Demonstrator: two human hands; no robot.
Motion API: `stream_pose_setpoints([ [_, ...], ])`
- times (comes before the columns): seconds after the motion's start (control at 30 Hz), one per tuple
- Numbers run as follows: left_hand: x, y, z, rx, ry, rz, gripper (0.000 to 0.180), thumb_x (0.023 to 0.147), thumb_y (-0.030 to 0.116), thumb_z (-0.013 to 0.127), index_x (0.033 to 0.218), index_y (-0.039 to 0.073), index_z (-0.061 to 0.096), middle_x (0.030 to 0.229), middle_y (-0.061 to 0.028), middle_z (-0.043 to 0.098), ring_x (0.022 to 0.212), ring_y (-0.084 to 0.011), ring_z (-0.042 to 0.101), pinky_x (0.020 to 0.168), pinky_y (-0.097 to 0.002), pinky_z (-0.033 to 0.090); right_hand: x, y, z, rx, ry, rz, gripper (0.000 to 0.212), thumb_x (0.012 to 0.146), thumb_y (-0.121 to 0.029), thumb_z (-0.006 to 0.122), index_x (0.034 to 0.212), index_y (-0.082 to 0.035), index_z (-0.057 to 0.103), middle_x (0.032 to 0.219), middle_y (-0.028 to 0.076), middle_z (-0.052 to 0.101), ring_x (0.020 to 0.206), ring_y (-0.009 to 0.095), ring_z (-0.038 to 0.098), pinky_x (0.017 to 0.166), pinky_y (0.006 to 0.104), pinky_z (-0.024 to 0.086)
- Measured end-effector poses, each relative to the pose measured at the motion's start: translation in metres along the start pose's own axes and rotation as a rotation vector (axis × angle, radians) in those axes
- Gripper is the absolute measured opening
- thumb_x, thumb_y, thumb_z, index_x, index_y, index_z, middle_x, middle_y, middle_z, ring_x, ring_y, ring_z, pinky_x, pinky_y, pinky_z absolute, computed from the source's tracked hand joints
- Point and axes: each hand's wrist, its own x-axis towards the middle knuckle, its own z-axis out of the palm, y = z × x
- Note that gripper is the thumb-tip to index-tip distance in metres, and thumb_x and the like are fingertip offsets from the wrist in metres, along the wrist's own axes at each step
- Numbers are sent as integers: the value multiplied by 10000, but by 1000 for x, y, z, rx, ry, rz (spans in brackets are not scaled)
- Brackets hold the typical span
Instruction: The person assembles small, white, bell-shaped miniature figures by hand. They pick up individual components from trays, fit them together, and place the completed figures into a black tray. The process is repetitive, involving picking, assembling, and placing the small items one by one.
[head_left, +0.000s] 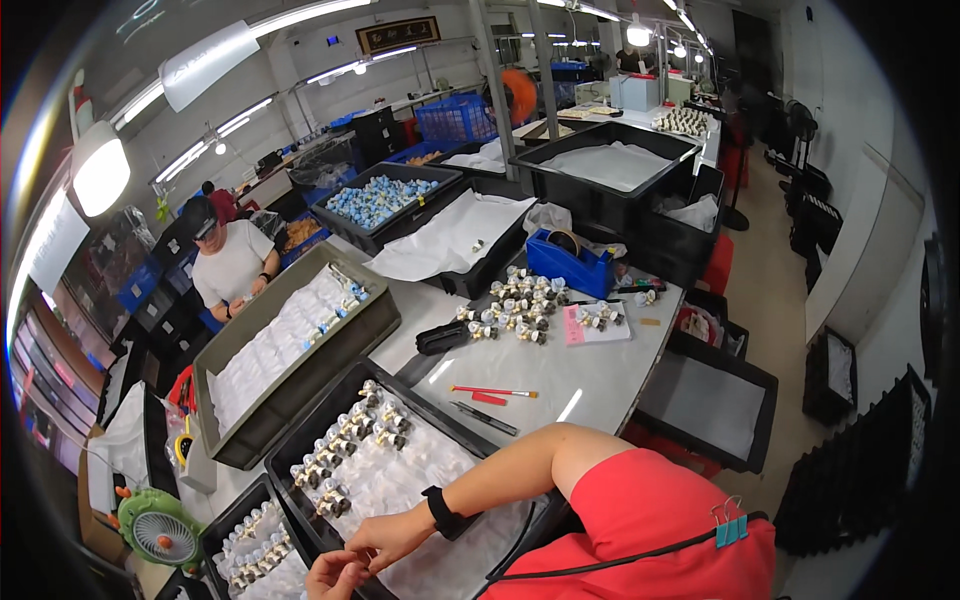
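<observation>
At the lower edge, my right hand (pixel 392 538), with a black band on its wrist, reaches in with fingers bent in a pinch. Its fingertips meet those of my left hand (pixel 335 577), which is partly cut off by the frame. Anything between them is too small or hidden to name. Both hands are over the near side of a black tray (pixel 520 455) lined with white padding (pixel 425 478). Rows of small white-and-dark figurines (pixel 345 432) with pale blue tops lie in its far left part. A second black tray (pixel 207 540) beside it holds similar figurines.
Behind stand a grey-green tray (pixel 385 325), more loose figurines (pixel 520 305), a blue tape dispenser (pixel 570 262), a brush (pixel 495 391) and a pen (pixel 485 418). A green fan (pixel 160 530) is at left. A co-worker (pixel 232 262) works across the table.
</observation>
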Motion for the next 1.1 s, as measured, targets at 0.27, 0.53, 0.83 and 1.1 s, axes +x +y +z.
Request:
stream_pose_setpoints([
  [0.27, 3, -19, -11, -194, 26, -96, 172, 903, 102, 561, 1057, 27, 573, 887, -49, 631, 766, -103, 584, 687, -211, 460, -2, -13, -6, -90, 38, 68, 245, 658, -175, 710, 790, -15, 579, 662, 95, 608, 624, 208, 604, 548, 318, 445],
  [0.53, 3, -18, -12, -284, -10, -112, 181, 906, 88, 550, 1072, 18, 563, 915, -73, 634, 769, -119, 584, 692, -221, 464, -3, -12, -5, -69, 123, 38, 298, 636, -217, 741, 647, -26, 513, 566, 80, 547, 531, 213, 545, 487, 319, 396],
  [0.83, 2, -17, -10, -305, 8, -162, 190, 909, 88, 545, 1085, 19, 553, 900, -61, 617, 769, -122, 587, 691, -227, 468, -5, -3, -6, -186, 87, 22, 388, 624, -237, 743, 558, -15, 432, 485, 85, 450, 455, 198, 425, 439, 341, 320],
  [1.1, 4, -21, -12, -295, 2, -164, 193, 916, 110, 542, 1090, 27, 554, 925, -48, 611, 782, -120, 592, 699, -229, 471, -5, -3, -6, -158, 78, 52, 378, 624, -246, 738, 563, -15, 444, 486, 86, 461, 458, 191, 446, 439, 337, 329],
])
